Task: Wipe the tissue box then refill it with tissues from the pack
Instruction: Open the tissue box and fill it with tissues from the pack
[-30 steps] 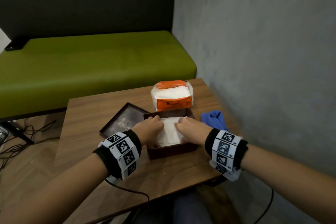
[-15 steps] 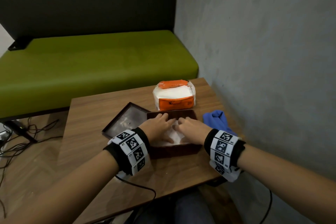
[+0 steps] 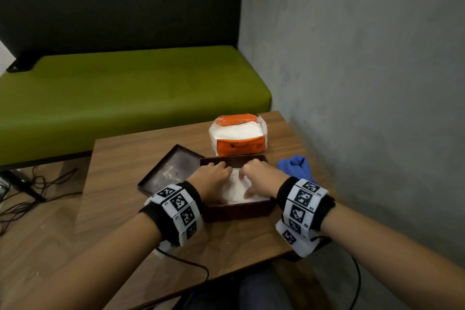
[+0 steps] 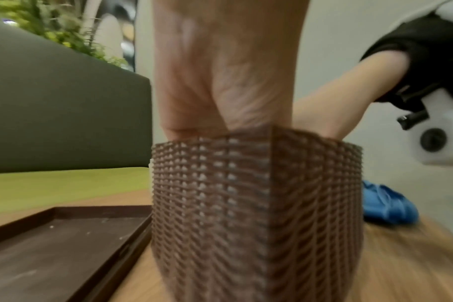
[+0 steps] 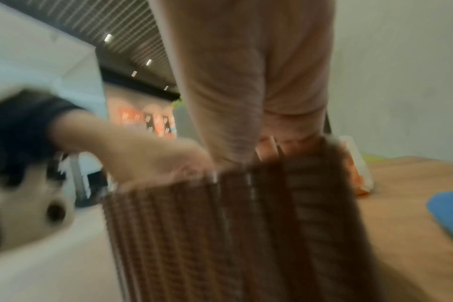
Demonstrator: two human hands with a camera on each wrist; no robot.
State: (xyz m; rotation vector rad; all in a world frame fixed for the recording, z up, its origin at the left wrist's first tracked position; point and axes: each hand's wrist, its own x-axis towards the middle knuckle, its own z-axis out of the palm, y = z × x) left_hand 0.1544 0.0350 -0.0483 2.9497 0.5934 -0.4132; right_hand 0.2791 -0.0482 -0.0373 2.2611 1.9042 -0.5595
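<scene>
The brown woven tissue box [image 3: 236, 212] stands open near the table's front edge, with a stack of white tissues [image 3: 236, 190] inside it. My left hand [image 3: 214, 176] and right hand [image 3: 258, 176] are both down in the box on top of the tissues, knuckles up, fingers bent down toward the far wall. The fingertips are hidden. In the wrist views the box wall [image 4: 246, 204] [image 5: 220, 235] covers the fingers of each hand [image 4: 220, 81] [image 5: 246, 81]. The orange tissue pack [image 3: 239, 137] sits open behind the box.
The box's dark lid [image 3: 171, 171] lies upside down on the wooden table [image 3: 120, 158], left of the box. A crumpled blue cloth [image 3: 297, 168] lies to the right, near the grey wall. A green bench [image 3: 125, 88] runs behind the table. Cables trail on the floor at the left.
The tissue stack, held above the box a second ago, now lies down inside it. Both hands have sunk into the box and shifted toward its far wall.
</scene>
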